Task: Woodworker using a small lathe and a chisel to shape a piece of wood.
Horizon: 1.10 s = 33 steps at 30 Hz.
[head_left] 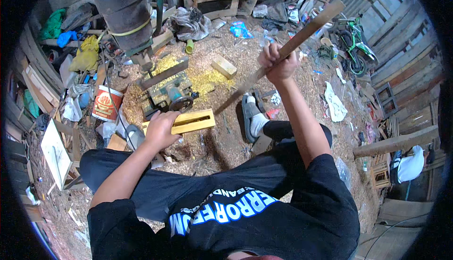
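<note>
Left grip (162,130) clasps the block (194,126); right grip (279,63) is wrapped round the stick (310,30), which slants down toward the block's right end.

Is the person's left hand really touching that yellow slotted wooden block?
Touching. The head view shows the left hand closed over the left part of the yellow slotted block, with no gap visible.

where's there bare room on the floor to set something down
Open but shavings-strewn: floor showing between right forearm and white cloth, and between wood block and blue packet. Crowded: left side, around machine and bucket.
</note>
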Each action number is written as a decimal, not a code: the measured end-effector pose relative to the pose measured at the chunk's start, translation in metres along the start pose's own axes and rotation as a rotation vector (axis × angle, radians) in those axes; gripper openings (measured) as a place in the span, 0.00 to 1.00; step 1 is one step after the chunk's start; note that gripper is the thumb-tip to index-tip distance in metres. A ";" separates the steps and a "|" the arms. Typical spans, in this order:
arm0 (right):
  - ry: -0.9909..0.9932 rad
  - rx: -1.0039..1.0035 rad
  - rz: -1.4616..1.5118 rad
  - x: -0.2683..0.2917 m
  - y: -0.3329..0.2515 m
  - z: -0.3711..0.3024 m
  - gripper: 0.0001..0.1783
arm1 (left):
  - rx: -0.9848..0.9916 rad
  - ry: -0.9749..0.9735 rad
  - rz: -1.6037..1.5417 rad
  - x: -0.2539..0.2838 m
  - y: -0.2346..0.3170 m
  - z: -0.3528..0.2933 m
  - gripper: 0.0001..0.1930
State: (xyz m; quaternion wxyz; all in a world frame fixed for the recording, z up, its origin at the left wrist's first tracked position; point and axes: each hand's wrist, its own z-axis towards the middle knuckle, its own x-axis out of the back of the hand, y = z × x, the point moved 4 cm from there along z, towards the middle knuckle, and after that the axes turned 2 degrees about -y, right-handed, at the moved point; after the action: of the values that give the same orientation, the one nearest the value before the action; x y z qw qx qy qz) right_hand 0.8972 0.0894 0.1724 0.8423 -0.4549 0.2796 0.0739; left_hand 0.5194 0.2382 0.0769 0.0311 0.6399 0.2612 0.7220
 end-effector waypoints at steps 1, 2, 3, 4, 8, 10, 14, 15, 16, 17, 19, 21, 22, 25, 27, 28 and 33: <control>-0.024 -0.030 -0.074 -0.002 0.002 -0.001 0.29 | -0.007 0.039 0.021 -0.002 -0.002 0.001 0.34; -0.010 -0.060 -0.064 -0.008 0.005 -0.002 0.28 | -0.011 0.062 0.021 -0.001 -0.001 0.000 0.34; -0.022 -0.059 -0.061 -0.015 0.006 0.001 0.28 | -0.014 0.084 0.021 0.002 0.000 -0.001 0.34; -0.008 -0.095 -0.126 -0.019 0.008 0.004 0.28 | -0.005 0.092 0.027 0.005 0.000 0.000 0.34; -0.124 -0.117 -0.891 -0.017 0.009 0.013 0.27 | -0.008 0.166 -0.015 0.011 0.005 0.000 0.30; -0.276 0.370 -1.750 0.011 0.019 0.012 0.27 | -0.018 0.184 0.014 0.001 0.004 0.008 0.29; -0.467 -0.441 -1.841 -0.022 0.019 0.007 0.27 | 0.105 0.077 0.126 -0.005 0.007 0.005 0.30; -0.478 -0.456 -1.824 -0.026 0.021 0.004 0.27 | 0.140 0.021 0.171 -0.010 0.003 0.006 0.31; -0.538 -0.503 -1.913 -0.029 0.023 -0.001 0.26 | 0.152 0.003 0.167 -0.020 -0.003 0.006 0.31; -0.599 -0.551 -2.004 -0.029 0.026 -0.008 0.26 | 0.095 0.120 0.114 -0.029 -0.005 0.007 0.32; -0.640 -0.582 -2.036 -0.016 0.036 -0.016 0.29 | 0.047 0.224 0.058 -0.048 -0.008 0.006 0.33; -0.764 -0.715 -2.133 -0.010 0.043 -0.021 0.37 | 0.078 0.170 0.070 -0.069 -0.007 0.007 0.33; -0.770 -0.731 -2.120 -0.004 0.046 -0.022 0.37 | 0.045 0.176 0.072 -0.079 -0.007 0.006 0.33; -0.902 -0.587 -2.109 0.005 0.054 -0.027 0.34 | 0.042 0.072 0.059 -0.120 -0.017 0.009 0.31; -0.995 -0.620 -2.031 0.003 0.064 -0.031 0.31 | 0.047 0.033 0.084 -0.151 -0.027 0.008 0.29; -0.979 -0.674 -2.003 0.008 0.068 -0.036 0.26 | 0.082 -0.069 0.098 -0.169 -0.031 0.010 0.29; -0.891 -0.834 -1.894 0.013 0.076 -0.054 0.21 | 0.116 -0.076 0.059 -0.215 -0.036 0.021 0.27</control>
State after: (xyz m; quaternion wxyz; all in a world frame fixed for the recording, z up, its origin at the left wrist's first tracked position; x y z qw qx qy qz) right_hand 0.8575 0.0879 0.0873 0.3660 -0.6628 -0.5505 -0.3517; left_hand 0.5678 0.1944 -0.1325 -0.0173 0.6752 0.2823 0.6813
